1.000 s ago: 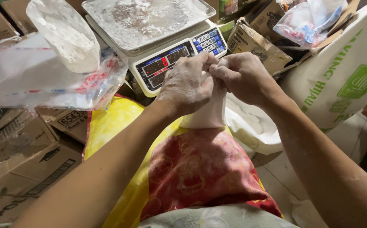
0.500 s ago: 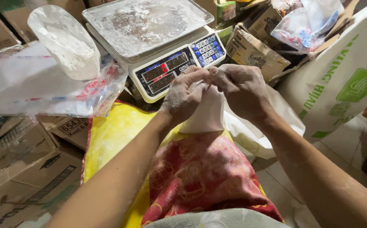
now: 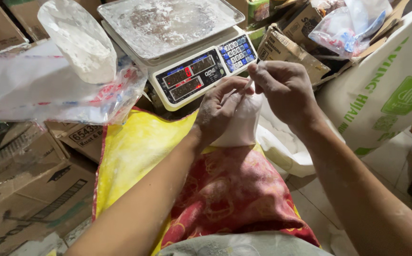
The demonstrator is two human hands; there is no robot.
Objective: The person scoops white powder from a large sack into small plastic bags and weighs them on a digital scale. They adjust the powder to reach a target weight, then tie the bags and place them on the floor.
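Both hands were bunched tight over the neck of the small white bag [image 3: 238, 124]; now they've eased apart. Left hand [image 3: 218, 109] grips the bag body on the lap. Right hand [image 3: 284, 87] pinches the twisted top, pulling it up beside the scale [image 3: 187, 61]. Looks like it's being closed off.

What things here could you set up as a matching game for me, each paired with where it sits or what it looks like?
Things:
1. small white bag
2. scale
3. scoop
4. big sack

Descriptions:
A. white with green print, at the right
B. dusty metal tray on top
C. between the left hand and right hand
D. coated in white powder, upper left

Pairs: 1-C, 2-B, 3-D, 4-A
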